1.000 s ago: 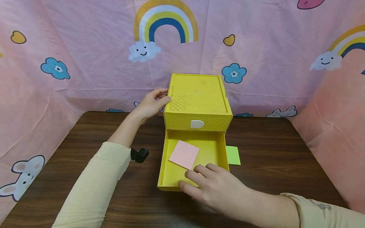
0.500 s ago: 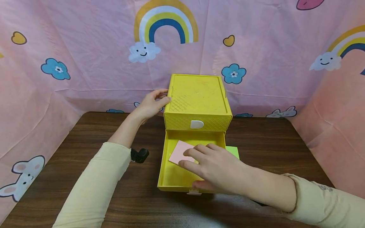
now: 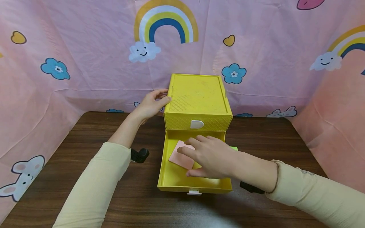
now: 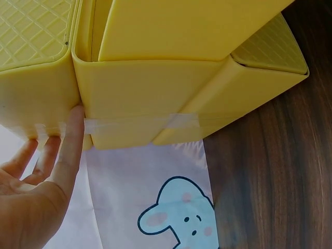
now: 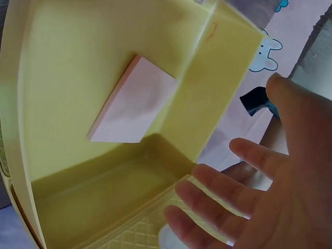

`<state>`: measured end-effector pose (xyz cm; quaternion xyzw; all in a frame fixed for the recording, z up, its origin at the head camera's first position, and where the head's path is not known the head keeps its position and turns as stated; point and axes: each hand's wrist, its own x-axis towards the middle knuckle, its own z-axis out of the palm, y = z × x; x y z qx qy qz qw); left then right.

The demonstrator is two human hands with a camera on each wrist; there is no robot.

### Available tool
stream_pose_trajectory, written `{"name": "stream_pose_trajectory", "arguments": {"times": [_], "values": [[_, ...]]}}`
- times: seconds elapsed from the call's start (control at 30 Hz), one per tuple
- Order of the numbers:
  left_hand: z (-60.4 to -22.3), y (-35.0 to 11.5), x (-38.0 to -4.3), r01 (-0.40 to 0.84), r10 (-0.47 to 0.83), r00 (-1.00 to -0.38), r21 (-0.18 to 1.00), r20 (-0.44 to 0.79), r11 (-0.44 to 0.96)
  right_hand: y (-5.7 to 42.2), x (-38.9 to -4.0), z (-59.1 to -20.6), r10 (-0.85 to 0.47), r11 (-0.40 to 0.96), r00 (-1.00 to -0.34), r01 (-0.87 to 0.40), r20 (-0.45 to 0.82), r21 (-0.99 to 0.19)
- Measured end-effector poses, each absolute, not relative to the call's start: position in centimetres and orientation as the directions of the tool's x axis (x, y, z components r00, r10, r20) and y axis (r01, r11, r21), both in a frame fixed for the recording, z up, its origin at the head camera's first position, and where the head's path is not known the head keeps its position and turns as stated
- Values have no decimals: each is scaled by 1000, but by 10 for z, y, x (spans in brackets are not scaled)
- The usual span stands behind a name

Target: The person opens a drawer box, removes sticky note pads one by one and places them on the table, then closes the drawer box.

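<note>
A two-tier yellow drawer unit point(image 3: 199, 95) stands on the table with its lower drawer point(image 3: 174, 180) pulled out. Inside that drawer lies a pink sticky-note pad point(image 3: 179, 155), partly covered by my right hand in the head view; the right wrist view shows the pink pad point(image 5: 134, 104) whole. My right hand point(image 3: 212, 156) is over the drawer, fingers spread, holding nothing. On the unit's left side rests my left hand point(image 3: 152, 103), with fingertips touching the yellow wall in the left wrist view.
A green sheet or pad point(image 3: 234, 148) lies on the table right of the drawer, mostly hidden behind my right hand. The upper drawer, with its white handle point(image 3: 197, 124), is closed. A pink patterned cloth point(image 3: 114, 79) hangs behind the dark wooden table point(image 3: 137, 199).
My right hand has moved from the drawer's front edge forward over its inside, uncovering the lower white handle. The left hand, drawer and pink pad have stayed put.
</note>
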<state>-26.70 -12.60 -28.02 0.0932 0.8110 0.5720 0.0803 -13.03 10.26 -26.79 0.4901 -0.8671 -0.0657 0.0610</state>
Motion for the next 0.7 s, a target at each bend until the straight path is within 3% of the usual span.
{"name": "stream_pose_trajectory", "arguments": {"times": [0.47,0.7], "values": [[-279,-127,-267,69,244,-970,932,-21,356,87,-151,-277,-745,639,-657,-752,-110,166],[-281,-127,-267,75,244,-970,930,-16,359,79,-157,-282,-690,668,-697,-717,-195,199]]}}
